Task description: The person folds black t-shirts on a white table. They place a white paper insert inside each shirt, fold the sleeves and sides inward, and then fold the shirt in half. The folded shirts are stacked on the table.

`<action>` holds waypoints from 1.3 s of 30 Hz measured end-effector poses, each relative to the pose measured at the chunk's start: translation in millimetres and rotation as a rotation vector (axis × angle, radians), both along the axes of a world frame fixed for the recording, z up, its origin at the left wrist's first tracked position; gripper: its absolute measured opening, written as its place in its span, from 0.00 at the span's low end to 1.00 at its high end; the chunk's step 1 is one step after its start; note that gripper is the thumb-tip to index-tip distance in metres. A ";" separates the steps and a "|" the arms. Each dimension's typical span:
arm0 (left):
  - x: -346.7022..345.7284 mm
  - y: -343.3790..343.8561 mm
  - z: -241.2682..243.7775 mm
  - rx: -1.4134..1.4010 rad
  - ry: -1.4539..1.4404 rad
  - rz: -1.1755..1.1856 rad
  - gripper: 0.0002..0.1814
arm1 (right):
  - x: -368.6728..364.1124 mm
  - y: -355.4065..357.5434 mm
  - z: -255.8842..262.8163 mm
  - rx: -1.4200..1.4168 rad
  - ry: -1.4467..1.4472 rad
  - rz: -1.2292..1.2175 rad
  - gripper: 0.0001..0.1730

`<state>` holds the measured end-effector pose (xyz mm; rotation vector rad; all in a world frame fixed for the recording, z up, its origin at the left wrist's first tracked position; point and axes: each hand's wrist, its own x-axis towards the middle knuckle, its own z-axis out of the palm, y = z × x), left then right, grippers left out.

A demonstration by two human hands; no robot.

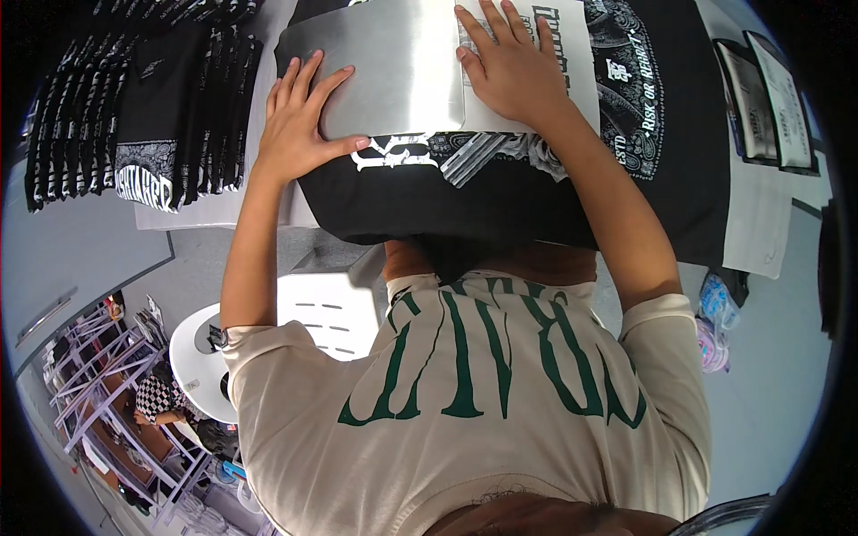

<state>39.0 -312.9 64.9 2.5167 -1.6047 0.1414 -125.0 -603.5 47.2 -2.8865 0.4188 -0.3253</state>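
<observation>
A black printed T-shirt (509,201) lies spread before me on the table. On it rests a flat silver metal plate (395,74) with rounded corners. My left hand (291,120) is palm down over the plate's left edge, fingers spread and thumb by its lower corner. Beside the plate, and partly under its right edge, is a white printed sheet (576,100). My right hand (516,70) presses flat on this sheet, fingers apart, its thumb near the plate's edge. White and grey print shows on the shirt below and right of them. The plate's far edge is cut off by the frame.
Stacks of folded black shirts (151,120) stand at the left of the table. Two flat packs or frames (764,100) lie at the right edge. A white plastic chair (328,308) and a round white object (201,362) are behind left. A person (161,402) is by shelving farther back.
</observation>
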 end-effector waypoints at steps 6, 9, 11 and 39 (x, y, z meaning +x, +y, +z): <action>3.7 -12.7 19.5 0.082 0.058 0.083 0.39 | -32.1 -28.9 17.9 0.262 -0.571 0.007 0.22; -47.3 -22.4 36.5 -0.162 -0.113 0.070 0.26 | -110.3 -61.5 33.1 0.087 -0.493 -0.027 0.28; -112.4 -15.5 40.3 -0.380 -0.029 -0.014 0.14 | -184.2 -82.1 51.7 -0.070 -0.333 -0.191 0.31; -235.9 168.9 8.5 -0.451 1.359 0.379 0.22 | -484.3 -160.3 55.2 1.362 -0.292 -0.465 0.21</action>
